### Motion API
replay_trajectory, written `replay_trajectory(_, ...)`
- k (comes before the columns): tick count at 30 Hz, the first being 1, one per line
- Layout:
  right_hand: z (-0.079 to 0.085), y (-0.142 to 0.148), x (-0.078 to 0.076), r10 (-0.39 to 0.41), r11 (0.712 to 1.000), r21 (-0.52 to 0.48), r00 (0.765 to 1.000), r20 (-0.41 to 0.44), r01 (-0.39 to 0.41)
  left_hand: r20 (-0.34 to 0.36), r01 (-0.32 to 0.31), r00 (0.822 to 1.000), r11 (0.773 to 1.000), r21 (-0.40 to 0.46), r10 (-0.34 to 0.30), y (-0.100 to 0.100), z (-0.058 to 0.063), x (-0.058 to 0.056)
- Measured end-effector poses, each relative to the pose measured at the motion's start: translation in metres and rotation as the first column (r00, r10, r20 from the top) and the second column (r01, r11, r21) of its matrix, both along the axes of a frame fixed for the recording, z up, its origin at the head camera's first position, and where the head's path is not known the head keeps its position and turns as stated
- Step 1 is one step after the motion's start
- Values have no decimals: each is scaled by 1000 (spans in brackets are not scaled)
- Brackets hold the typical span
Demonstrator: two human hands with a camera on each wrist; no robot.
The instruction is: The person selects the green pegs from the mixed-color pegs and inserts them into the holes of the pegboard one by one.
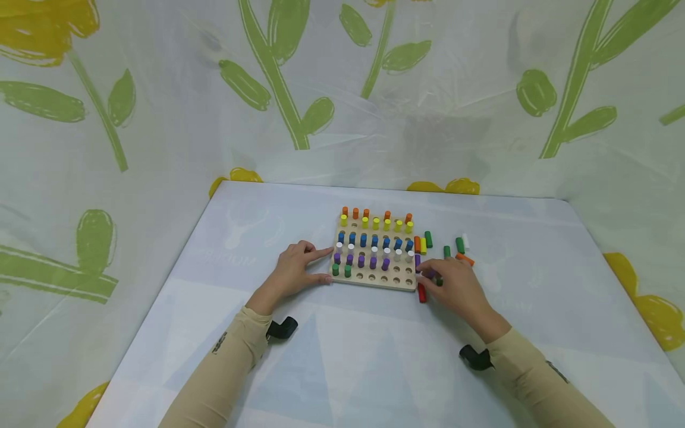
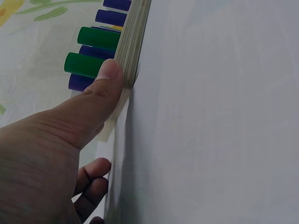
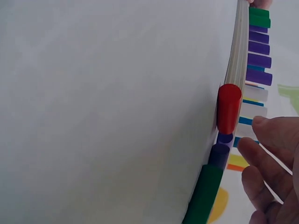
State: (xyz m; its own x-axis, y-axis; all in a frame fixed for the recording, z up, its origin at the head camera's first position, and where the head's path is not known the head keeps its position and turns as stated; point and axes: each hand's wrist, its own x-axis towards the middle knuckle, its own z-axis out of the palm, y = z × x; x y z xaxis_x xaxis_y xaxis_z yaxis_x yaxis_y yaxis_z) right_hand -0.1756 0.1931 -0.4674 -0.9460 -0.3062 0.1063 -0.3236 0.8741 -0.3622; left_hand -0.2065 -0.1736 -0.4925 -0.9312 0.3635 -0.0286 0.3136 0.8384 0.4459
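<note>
A wooden pegboard [image 1: 369, 282] bears rows of coloured pegs: orange at the back, then yellow, blue, white, purple, and two green pegs [image 1: 341, 270] at front left. My left hand [image 1: 291, 270] touches the board's left side with a straight index finger; its thumb rests against the front left corner, beside the green pegs in the left wrist view. At the board's right edge is my right hand [image 1: 455, 282], thumb and index finger apart, with nothing visible between them in the right wrist view. Close to those fingers lie a red peg [image 3: 229, 109] and a purple peg [image 1: 417, 261].
Loose pegs lie right of the board: an orange peg [image 1: 417, 244], a yellow peg [image 1: 423, 245], several green ones, and a white peg [image 1: 465, 241] farther out. Some are partly hidden by the right hand. The pale table [image 1: 342, 368] meets a flower-patterned backdrop [image 1: 374, 142].
</note>
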Motion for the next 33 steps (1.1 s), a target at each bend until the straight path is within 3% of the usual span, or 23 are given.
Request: replay_trajectory(33, -1, 25, 12, -3, 999, 42, 1000, 29, 2, 3, -11, 1000, 1000, 15, 11, 1, 1, 2)
